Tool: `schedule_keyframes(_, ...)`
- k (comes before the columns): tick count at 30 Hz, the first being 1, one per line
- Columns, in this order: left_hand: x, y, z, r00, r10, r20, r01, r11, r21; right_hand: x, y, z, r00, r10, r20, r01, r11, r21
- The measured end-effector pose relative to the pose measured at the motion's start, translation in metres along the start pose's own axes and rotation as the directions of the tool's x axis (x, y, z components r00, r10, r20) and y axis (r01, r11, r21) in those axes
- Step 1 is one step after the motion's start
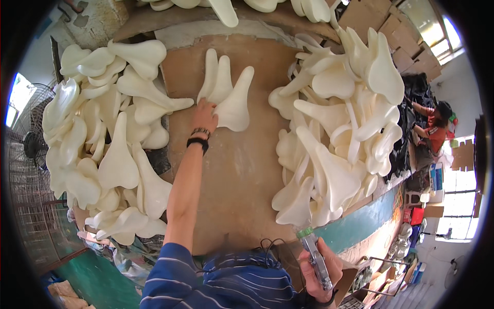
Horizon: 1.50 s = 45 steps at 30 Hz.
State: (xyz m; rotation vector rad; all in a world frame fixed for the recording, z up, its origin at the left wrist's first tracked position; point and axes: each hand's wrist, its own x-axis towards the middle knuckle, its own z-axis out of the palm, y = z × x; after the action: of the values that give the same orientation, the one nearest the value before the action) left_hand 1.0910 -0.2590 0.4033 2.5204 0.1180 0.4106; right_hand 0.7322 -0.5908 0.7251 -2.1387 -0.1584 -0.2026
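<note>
Three cream, saddle-shaped pieces lie on the brown cardboard-topped table, their narrow ends pointing away from me. My left hand point(205, 116) reaches out to the wide end of the leftmost piece point(209, 77), its fingers closed at that edge and partly hidden. Beside it lies the middle piece point(222, 82), and the right piece point(236, 105) sits slightly apart, tilted to the right. Low at the right, my right hand point(323, 270) is wrapped around a grey handheld tool point(315, 257) with a green end, held near the table's front edge.
Tall heaps of the same cream pieces flank the brown table surface point(231, 190), a left heap point(105, 149) and a right heap point(334, 139). More cream pieces point(224, 11) lie along the far side. A caged fan point(35, 144) stands at left. Another person point(436, 131) works at the far right beside black material.
</note>
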Motion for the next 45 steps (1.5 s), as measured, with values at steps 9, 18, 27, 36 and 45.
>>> schedule_keyframes(9,-0.103,0.009,-0.063,0.975,-0.177,0.131,0.179,0.984,-0.009,0.002,0.017,-0.001,0.97,0.152,0.19,-0.15,0.988,-0.023)
schedule_keyframes(18,-0.145,0.009,-0.073,0.985,-0.154,0.073,0.17,0.931,-0.322,0.028,0.018,0.01,0.978,0.116,0.172,-0.119,0.993,0.007)
schedule_keyframes(27,0.016,-0.022,0.029,0.972,-0.212,0.103,0.215,0.977,-0.016,0.018,0.009,0.015,0.972,0.153,0.179,-0.137,0.986,-0.098)
schedule_keyframes(36,-0.128,0.052,-0.13,0.954,-0.139,-0.264,0.117,0.988,-0.097,0.032,0.022,0.022,0.968,0.154,0.2,-0.149,0.988,-0.04)
schedule_keyframes(45,-0.251,0.028,-0.273,0.781,-0.541,-0.311,0.438,0.83,-0.344,0.028,0.003,0.01,0.996,-0.082,0.035,0.084,0.996,-0.044)
